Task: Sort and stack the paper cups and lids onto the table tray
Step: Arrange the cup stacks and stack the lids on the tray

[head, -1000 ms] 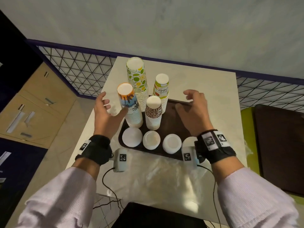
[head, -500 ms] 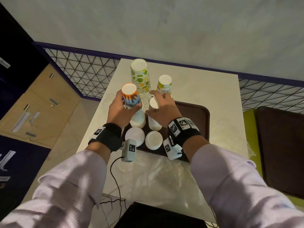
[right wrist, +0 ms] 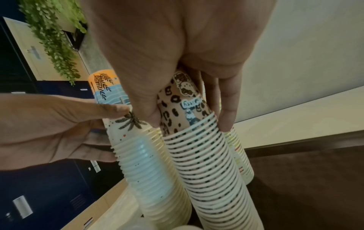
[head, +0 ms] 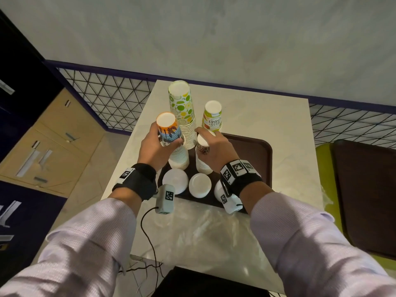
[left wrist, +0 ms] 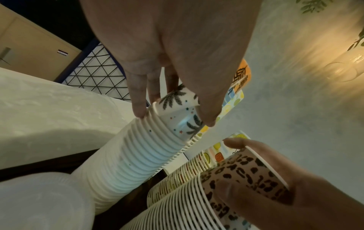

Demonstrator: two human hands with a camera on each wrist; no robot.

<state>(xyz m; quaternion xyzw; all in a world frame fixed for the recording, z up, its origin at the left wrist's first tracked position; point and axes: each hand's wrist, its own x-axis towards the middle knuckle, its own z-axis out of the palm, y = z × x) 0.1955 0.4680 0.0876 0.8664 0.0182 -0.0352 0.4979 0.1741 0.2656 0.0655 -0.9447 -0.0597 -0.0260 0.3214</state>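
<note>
Four upside-down cup stacks stand at the left of the brown tray (head: 255,155). My left hand (head: 166,137) grips the top of the orange-and-blue palm stack (head: 169,129); in the left wrist view the left hand (left wrist: 173,116) holds that stack (left wrist: 138,155) between fingers and thumb. My right hand (head: 205,142) grips the shorter leopard-print stack (head: 202,161), which the right wrist view shows between the thumb and fingers of the right hand (right wrist: 189,123) as a ribbed column (right wrist: 206,155). Behind stand the lime-print stack (head: 181,103) and the "Hello Summer" stack (head: 212,116). White lids (head: 174,181) lie along the tray's front edge.
Crumpled clear plastic wrap (head: 203,221) covers the table's near part. A wrist-camera cable (head: 147,232) hangs over the front edge. A green chair with a brown cushion (head: 364,200) stands to the right. A wire-mesh railing (head: 107,103) runs behind the table on the left.
A second ago both hands hovered open, the right one over the tray's right side. The right hand swung left onto the leopard stack and the left hand closed on the palm stack; both now hold.
</note>
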